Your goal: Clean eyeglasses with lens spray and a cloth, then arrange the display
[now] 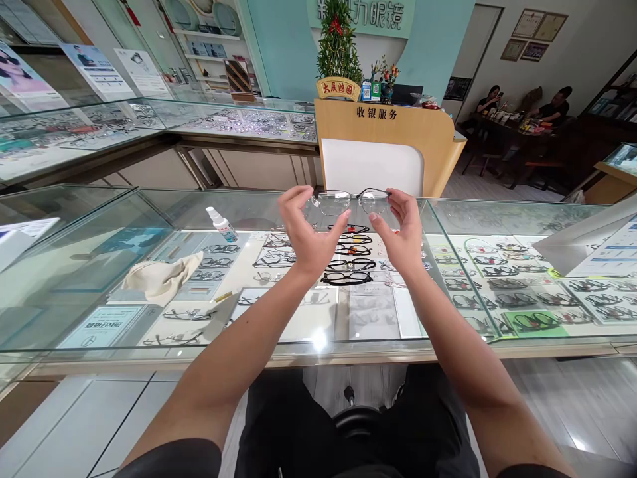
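A pair of eyeglasses point(334, 202) with clear lenses and a dark upper rim is held up above the glass display counter point(239, 355). My left hand point(309, 232) grips its left end, fingers curled around the side and thumb pointing inward below the lens. At the right end, my right hand point(402, 229) pinches the frame near the hinge, its thumb also below the lens. Under the glass, between my forearms, black-framed glasses point(347, 277) lie in a column. To the left, a white spray bottle point(221, 224) and a crumpled cream cloth point(162, 277) rest on the counter.
More glasses point(536, 322) fill the case on the right, beside a white folded card point(597, 242). A wooden cashier desk point(388, 129) with a plant point(340, 50) stands beyond the counter. Two people point(553, 109) sit at a table in the far right background.
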Tool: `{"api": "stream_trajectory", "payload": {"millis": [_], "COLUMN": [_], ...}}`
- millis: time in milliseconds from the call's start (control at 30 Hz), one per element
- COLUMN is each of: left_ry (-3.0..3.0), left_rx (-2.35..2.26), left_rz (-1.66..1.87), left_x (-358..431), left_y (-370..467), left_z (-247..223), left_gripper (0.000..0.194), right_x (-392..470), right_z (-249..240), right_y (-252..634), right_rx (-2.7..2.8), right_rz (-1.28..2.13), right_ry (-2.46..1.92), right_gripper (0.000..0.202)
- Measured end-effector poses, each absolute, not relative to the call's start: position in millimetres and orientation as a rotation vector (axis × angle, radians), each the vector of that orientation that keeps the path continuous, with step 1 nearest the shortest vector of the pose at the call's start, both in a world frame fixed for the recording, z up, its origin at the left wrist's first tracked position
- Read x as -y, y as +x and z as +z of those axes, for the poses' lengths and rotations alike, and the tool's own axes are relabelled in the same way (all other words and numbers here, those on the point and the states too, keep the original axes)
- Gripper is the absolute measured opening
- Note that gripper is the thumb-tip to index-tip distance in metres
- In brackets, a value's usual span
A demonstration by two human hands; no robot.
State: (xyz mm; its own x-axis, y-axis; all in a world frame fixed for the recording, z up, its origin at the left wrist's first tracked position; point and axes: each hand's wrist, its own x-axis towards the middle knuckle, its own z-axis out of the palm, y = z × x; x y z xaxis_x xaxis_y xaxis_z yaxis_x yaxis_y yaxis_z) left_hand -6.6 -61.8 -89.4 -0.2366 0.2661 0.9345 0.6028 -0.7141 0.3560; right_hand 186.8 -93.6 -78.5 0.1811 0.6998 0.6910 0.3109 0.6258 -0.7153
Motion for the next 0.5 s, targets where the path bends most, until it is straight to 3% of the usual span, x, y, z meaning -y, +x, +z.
{"api": "stream_trajectory", "payload": {"millis": [167, 500], "left_ry": [-1.775, -2.105], "left_rx": [1.092, 1.175], "left_rz": [-2.054, -2.221], "left_x": [60.8, 42.5], "left_y": [-7.8, -14.3], "left_z": [-90.1, -96.4], "left_gripper": [0.071, 0.078], "right_x": [88.1, 95.4], "right_z": [-77.3, -61.7], "right_y": [189.0, 192.8], "right_rx": [1.321, 1.159], "right_rz": [0.522, 0.439], "right_ry": [-0.871, -0.901], "right_gripper": [0.042, 0.033]}}
